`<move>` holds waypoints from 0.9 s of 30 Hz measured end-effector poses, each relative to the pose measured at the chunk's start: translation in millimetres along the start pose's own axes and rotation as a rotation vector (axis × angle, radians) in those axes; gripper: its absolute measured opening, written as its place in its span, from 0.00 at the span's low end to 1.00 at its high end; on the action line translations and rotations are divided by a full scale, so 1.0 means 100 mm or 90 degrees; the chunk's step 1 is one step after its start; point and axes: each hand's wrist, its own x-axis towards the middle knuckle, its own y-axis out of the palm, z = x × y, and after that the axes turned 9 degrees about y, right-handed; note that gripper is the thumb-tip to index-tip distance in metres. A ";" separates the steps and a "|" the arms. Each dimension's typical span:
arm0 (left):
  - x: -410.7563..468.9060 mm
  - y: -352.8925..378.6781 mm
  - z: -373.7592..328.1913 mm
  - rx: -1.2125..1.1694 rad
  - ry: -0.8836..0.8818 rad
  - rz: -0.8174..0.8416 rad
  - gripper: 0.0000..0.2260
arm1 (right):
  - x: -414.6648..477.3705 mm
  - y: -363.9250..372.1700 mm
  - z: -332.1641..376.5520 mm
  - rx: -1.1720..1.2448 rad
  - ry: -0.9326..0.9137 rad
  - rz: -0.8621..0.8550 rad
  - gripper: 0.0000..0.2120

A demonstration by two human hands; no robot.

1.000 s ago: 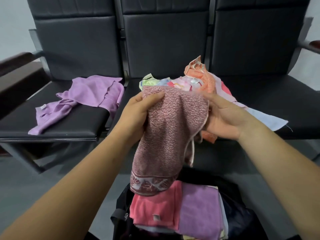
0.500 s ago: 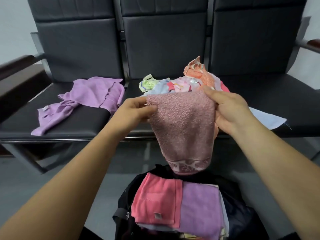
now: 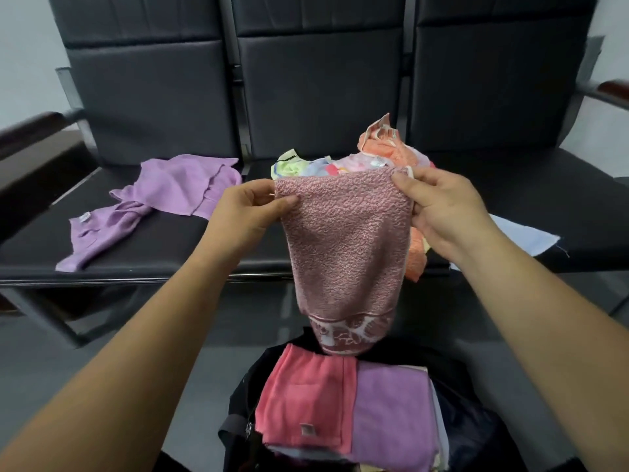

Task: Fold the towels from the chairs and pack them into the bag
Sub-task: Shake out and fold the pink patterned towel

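A dusty pink terry towel (image 3: 343, 247) hangs in front of me, stretched flat along its top edge, its patterned border at the bottom. My left hand (image 3: 250, 207) pinches its top left corner and my right hand (image 3: 439, 202) pinches its top right corner. Below it an open black bag (image 3: 473, 427) on the floor holds folded towels: a coral one (image 3: 303, 400) and a purple one (image 3: 391, 413) on top. A pile of mixed towels (image 3: 384, 155) lies on the middle chair seat behind the pink towel. A crumpled purple towel (image 3: 153, 202) lies on the left seat.
Three joined black chairs (image 3: 316, 97) with metal frame and wooden armrests stand ahead. A pale blue cloth (image 3: 524, 236) spreads over the right seat's front edge. Grey floor lies under the chairs and around the bag.
My hands have moved apart and shifted to the towel's top corners, spreading it from a bunched drape into a flat hanging sheet.
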 end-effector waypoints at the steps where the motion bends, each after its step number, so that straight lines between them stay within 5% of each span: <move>1: -0.01 0.00 0.01 -0.008 -0.001 -0.015 0.05 | -0.01 0.03 0.02 0.082 0.017 0.020 0.11; 3: 0.00 0.01 0.03 -0.019 0.001 -0.052 0.05 | -0.02 0.06 0.05 0.243 0.056 0.089 0.13; 6: 0.01 0.01 0.01 -0.030 -0.003 -0.056 0.04 | -0.01 0.03 0.07 0.254 0.080 0.151 0.20; 9: 0.01 -0.01 0.00 -0.052 -0.012 0.007 0.10 | 0.02 -0.03 0.04 0.145 0.055 0.063 0.16; 13: 0.02 -0.04 0.00 0.058 0.021 -0.020 0.05 | 0.02 -0.07 -0.01 -0.005 0.002 -0.017 0.11; 17: 0.04 -0.02 0.01 -0.005 -0.018 -0.048 0.07 | 0.03 -0.03 -0.03 0.057 0.013 -0.041 0.14; 21: 0.04 0.04 0.01 -0.158 -0.060 -0.049 0.05 | -0.01 0.02 0.02 0.298 0.083 0.089 0.14; 23: 0.03 0.03 -0.01 -0.195 -0.048 -0.003 0.09 | -0.03 0.00 0.04 0.284 0.091 0.163 0.12; 27: 0.02 -0.03 0.00 0.042 -0.012 -0.019 0.08 | 0.02 -0.05 0.01 0.082 0.039 0.046 0.12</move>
